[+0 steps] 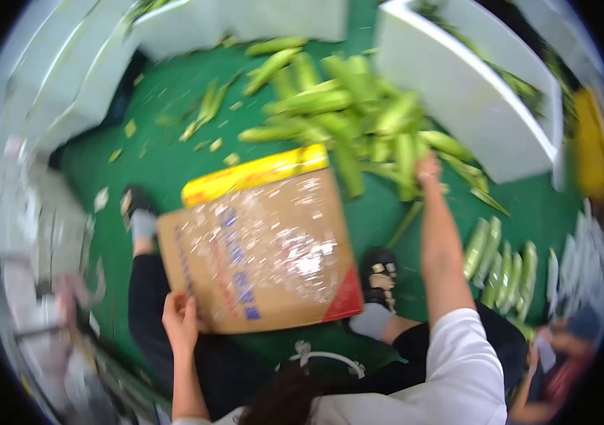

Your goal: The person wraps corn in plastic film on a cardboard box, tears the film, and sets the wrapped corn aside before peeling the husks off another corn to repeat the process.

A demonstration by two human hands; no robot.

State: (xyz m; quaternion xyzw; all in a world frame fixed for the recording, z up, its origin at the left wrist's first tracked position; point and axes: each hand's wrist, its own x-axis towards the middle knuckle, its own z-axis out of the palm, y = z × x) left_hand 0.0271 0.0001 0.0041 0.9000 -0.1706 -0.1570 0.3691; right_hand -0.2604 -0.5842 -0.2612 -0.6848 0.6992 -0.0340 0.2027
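A flat cardboard box [274,248] lies over my legs, its top shiny with clear plastic film. Along its far edge runs a long yellow cling film pack [256,173]. My left hand [180,320] rests at the box's near left corner, fingers apart and holding nothing. Stretched forward, my right hand [428,168] is at the right side of a heap of green corn ears in their husks [344,106]. Its fingers, somewhat blurred, close around the lower end of one ear of corn [422,147].
White foam boxes [458,92] stand behind and right of the corn. Wrapped ears [504,276] lie in rows at the right. Loose husks [206,110] and scraps litter the green floor [132,248]. Another person [564,361] is at the lower right edge.
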